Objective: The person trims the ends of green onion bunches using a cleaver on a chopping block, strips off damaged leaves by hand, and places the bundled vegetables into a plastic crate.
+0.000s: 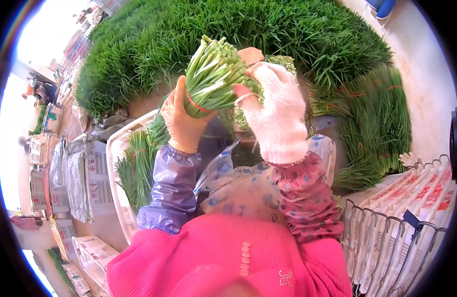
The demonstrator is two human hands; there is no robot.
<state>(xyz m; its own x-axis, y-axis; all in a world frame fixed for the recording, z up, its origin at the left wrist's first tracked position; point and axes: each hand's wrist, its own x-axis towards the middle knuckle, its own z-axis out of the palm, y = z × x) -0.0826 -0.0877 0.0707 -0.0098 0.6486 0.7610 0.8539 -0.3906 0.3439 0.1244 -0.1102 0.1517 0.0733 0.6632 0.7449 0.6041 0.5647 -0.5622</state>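
Note:
A bundle of green stalks (pixel 217 74), tied with a red band (pixel 196 105), is held up in front of me with its cut ends toward the top. My left hand (pixel 183 121), in a tan rubber glove, is wrapped round the banded part. My right hand (pixel 278 106), in a white knit glove with orange-brown fingertips, is at the bundle's right side, fingers curled. Whether its fingertips grip any stalks is too small to tell. Behind that hand stands a block covered in chopped green bits (pixel 242 120).
Loose green stalks (pixel 238 24) spread across the far side. Banded bundles (pixel 377 114) are piled at the right. A white crate (pixel 120 185) with more bundles stands at my left. Stacked white crates (pixel 416 198) are at the lower right. A distant person (pixel 46 91) is at the far left.

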